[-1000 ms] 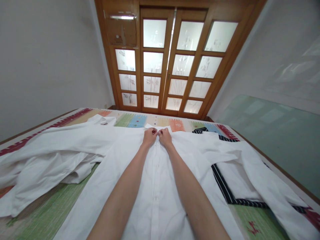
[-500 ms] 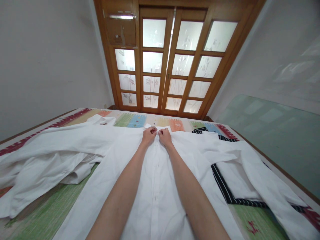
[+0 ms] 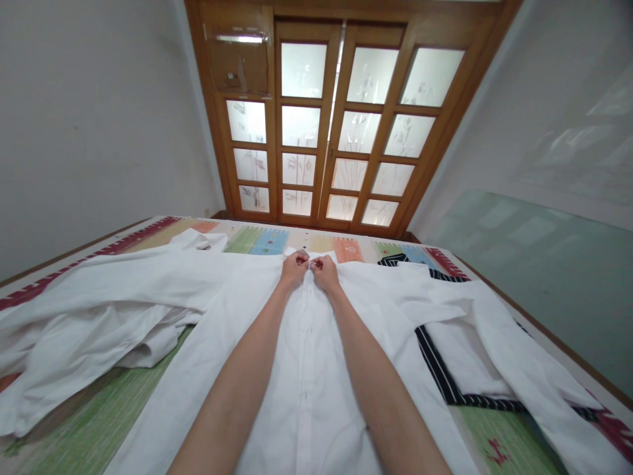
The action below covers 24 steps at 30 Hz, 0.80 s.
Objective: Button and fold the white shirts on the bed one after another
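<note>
A white button-front shirt (image 3: 306,369) lies spread flat on a bed covered by a colourful patterned sheet (image 3: 99,402). Both my arms reach out along the shirt's button strip. My left hand (image 3: 295,269) and my right hand (image 3: 325,272) meet at the shirt's far end near the collar. The fingers of each are pinched closed on the white cloth at the strip, thumbs almost touching. The shirt's left sleeve (image 3: 99,310) lies bunched out to the left.
A second white garment with navy striped trim (image 3: 445,376) lies on the bed at the right. A wooden door with frosted glass panes (image 3: 336,125) stands beyond the bed. Plain walls flank both sides; a pale green panel (image 3: 544,264) runs along the right.
Both hands stay pinched at the same spot near the collar, with only slight finger shifts. The view has tipped a little.
</note>
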Available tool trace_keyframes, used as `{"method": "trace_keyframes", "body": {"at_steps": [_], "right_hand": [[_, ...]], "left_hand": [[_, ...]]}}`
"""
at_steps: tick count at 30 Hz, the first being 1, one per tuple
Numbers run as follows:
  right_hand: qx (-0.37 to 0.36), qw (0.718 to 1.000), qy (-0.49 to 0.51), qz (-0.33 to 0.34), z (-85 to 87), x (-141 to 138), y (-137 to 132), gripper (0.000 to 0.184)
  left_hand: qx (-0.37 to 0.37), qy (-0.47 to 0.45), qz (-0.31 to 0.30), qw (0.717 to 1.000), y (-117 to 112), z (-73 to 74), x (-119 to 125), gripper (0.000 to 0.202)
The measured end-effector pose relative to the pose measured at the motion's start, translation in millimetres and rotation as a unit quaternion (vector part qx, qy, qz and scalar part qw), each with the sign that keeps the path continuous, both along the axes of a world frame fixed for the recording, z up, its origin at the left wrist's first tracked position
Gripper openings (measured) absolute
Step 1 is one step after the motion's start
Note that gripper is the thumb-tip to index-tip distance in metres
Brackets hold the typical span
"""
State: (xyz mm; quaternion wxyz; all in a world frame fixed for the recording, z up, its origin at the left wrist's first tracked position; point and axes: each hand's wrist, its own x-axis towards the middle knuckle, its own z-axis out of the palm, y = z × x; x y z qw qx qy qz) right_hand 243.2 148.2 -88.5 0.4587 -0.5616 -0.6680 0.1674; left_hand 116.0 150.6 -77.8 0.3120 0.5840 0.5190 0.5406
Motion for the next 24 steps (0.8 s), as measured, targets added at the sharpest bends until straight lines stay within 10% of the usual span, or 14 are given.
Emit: {"method": "trace_keyframes", "body": {"at_steps": [24], "right_hand": [[0.001,0.998,0.065,0.005,-1.2,1,5,0.006]], "left_hand": [[0.032,0.027,-0.057,0.997,-13,2.7,-6,0.029]]}}
